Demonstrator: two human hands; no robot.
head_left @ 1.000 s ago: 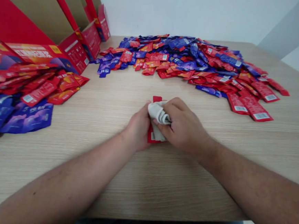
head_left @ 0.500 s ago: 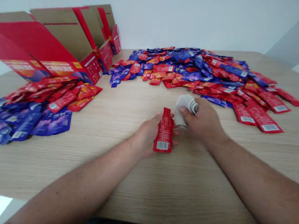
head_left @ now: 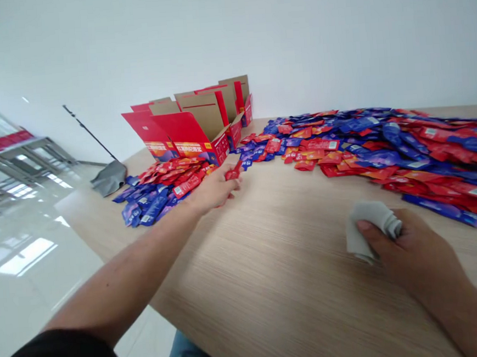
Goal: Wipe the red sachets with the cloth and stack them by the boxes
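Left fingers: the left hand (head_left: 217, 188) pinches a small red pouch (head_left: 233, 173) whose narrow end juts out past the fingers; some of the fingers are hidden from where I stand.
Red pouch: up in the grip at the right end of the smaller pile; I can't tell if it touches anything below.
Right fingers: the right hand (head_left: 412, 253) presses its thumb on a folded pale cloth (head_left: 364, 226), its other fingers mostly out of sight.
Cloth: over the near right part of the table (head_left: 278, 263), well apart from the red pouch.
Smaller pile: red pouches (head_left: 172, 170) towards the boxes, blue pouches (head_left: 147, 205) nearer the table's left edge.
Boxes: red cardboard boxes (head_left: 183, 130) in a row just behind that pile, flaps up, brown inside.
Bigger pile: mixed red and blue pouches (head_left: 343, 143) strewn along the back and right of the table.
Left corner: a crumpled grey cloth (head_left: 109, 177) beside the blue pouches, a dark pole (head_left: 89, 132) slanting up behind it.
Beyond: a pale wall (head_left: 335, 39) and a shiny floor (head_left: 22, 267).
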